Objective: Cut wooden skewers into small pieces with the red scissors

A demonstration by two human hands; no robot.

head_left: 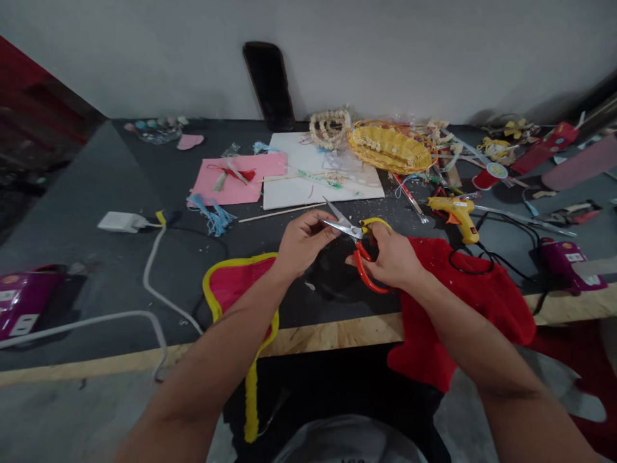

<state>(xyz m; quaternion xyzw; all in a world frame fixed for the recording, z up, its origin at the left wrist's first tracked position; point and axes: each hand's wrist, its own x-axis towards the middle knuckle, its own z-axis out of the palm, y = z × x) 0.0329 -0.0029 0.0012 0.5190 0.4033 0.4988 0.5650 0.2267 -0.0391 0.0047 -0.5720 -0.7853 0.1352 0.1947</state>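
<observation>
My right hand (pixel 393 257) is closed around the handles of a pair of scissors (pixel 354 233), one handle yellow and one red. The scissors' blades stand apart and point left, toward my left hand (pixel 304 241). The fingers of my left hand are pinched together close to the blade tips; whatever is in them is too small to make out. Below my left forearm lies a pink-red cloth piece (pixel 234 281) with a yellow border, its yellow strip hanging over the table edge. A red cloth (pixel 463 289) lies under my right forearm.
A yellow glue gun (pixel 456 215) with a black cord lies to the right. Behind are a yellow wicker basket (pixel 390 146), a white board (pixel 289 193), pink paper (pixel 207 180) and blue tassels (pixel 214 217). A phone (pixel 268 83) leans on the wall. A white charger (pixel 123 222) is left.
</observation>
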